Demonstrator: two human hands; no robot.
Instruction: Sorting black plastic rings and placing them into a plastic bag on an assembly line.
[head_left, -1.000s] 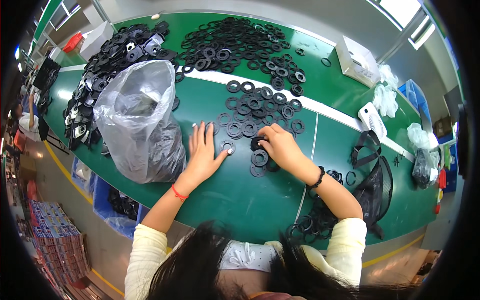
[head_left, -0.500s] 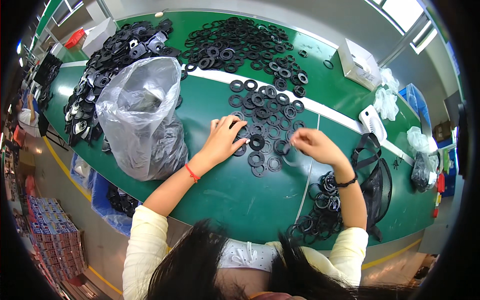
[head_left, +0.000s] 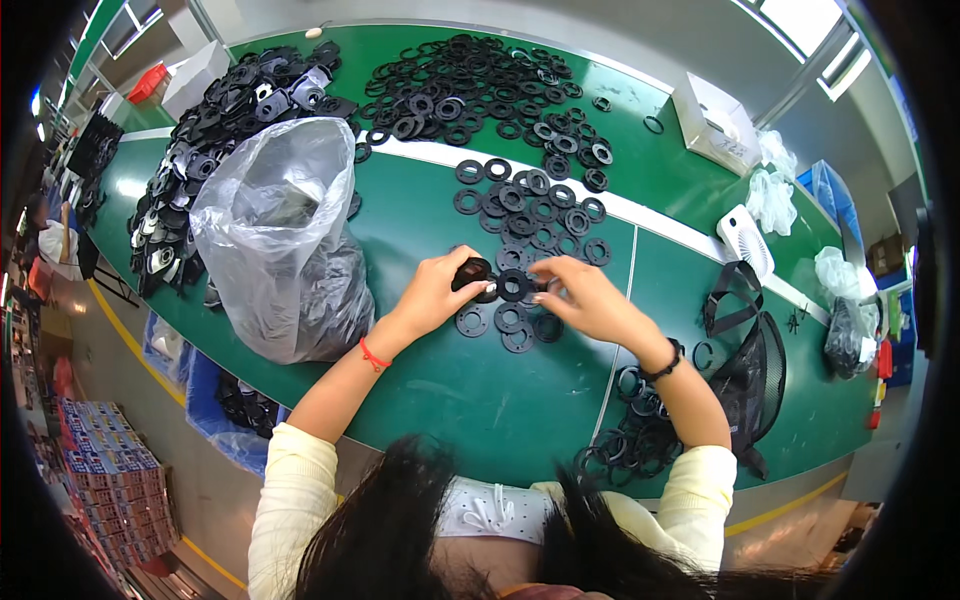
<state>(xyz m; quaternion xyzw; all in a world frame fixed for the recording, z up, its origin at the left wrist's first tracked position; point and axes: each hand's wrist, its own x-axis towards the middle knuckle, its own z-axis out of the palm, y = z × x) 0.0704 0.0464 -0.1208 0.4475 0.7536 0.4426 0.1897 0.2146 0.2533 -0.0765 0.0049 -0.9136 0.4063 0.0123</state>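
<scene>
Over the middle of the green table, my left hand (head_left: 436,290) grips a glossy dark round piece (head_left: 473,273) between thumb and fingers. Close beside that piece is a black flat ring (head_left: 515,286), and the thumb and fingertips of my right hand (head_left: 585,297) are closed at its right edge. Whether the ring and the round piece touch cannot be made out. Several loose black rings (head_left: 518,338) lie just below my hands, and a cluster of similar rings (head_left: 514,198) spreads beyond them.
A big clear plastic bag (head_left: 270,230) stands left of my hands, before a heap of black parts (head_left: 165,215). More rings (head_left: 450,95) are piled at the back. Thin shiny rings (head_left: 635,440) lie near my right forearm, beside a black mesh bag (head_left: 755,385). A white fan (head_left: 745,240) stands right.
My right hand has moved left to the black ring beside my left hand. My left hand has lifted a dark round piece and tilted it. Some rings beneath have shifted or left their places.
</scene>
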